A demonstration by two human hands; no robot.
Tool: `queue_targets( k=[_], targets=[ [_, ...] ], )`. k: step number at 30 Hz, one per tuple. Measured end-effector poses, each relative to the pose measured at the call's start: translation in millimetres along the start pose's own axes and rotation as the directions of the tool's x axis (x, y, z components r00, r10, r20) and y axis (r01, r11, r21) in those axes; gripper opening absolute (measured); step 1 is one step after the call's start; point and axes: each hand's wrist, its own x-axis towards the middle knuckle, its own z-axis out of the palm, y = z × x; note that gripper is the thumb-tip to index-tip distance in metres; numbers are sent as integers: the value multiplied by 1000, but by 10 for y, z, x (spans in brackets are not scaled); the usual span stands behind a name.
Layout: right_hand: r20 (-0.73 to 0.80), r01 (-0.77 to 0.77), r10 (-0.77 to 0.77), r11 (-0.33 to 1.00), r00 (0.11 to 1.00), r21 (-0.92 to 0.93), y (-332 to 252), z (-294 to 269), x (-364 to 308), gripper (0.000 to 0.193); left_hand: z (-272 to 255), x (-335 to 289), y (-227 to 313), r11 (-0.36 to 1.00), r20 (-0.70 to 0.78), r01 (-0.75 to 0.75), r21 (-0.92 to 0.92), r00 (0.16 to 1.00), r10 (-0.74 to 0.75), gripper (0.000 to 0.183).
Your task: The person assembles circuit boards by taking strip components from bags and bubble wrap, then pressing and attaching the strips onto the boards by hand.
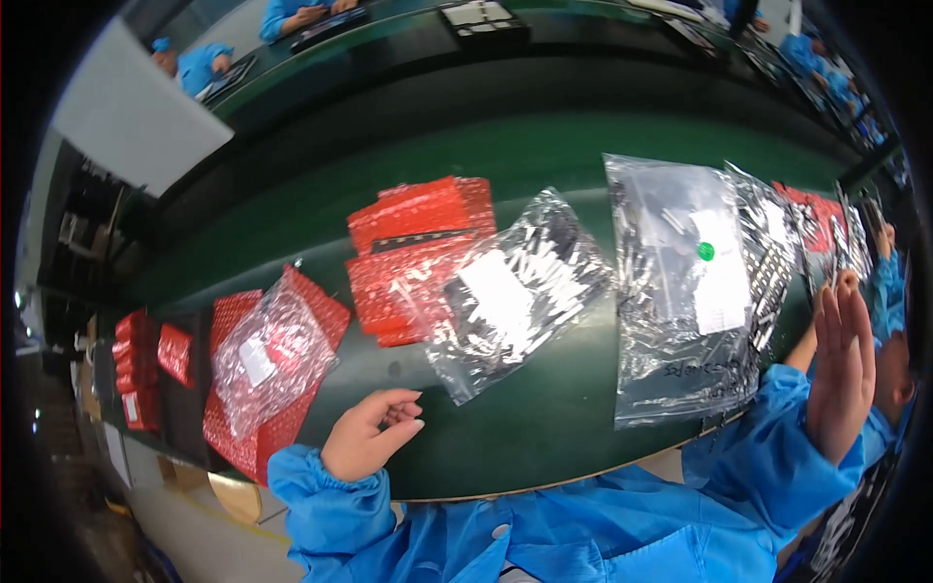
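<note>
My left hand (372,434) hovers over the near edge of the green table, fingers loosely curled, thumb apart, nothing in it. Beyond it lies a clear plastic bag (544,335) of small black and white strips with a white label, partly over a stack of red bubble-wrap pouches (408,219). At the right, my right hand (842,374) is raised with its fingers stretched out and empty. Nearest to it is a large clear bag (671,379) with a white paper and a green round sticker, beside another bag of dark strips (775,277).
To the left, a clear bubble-wrap bag (248,389) rests on red bubble wrap (222,432). Small red packets (136,355) stand at the far left. A co-worker (889,374) sits close on my right. Other people work across the table, near a black tray (483,21).
</note>
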Motion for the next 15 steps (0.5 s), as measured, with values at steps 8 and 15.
queue_targets(
  k=[8,15],
  targets=[
    [856,-419,436,857,279,-300,273,1591,-686,37,-174,141,-180,999,-123,-19,-41,992,14,32],
    [854,-761,488,481,-180,-435,1057,1882,-1178,36,-522,285,-106,986,-251,-62,-152,968,22,33]
  ],
)
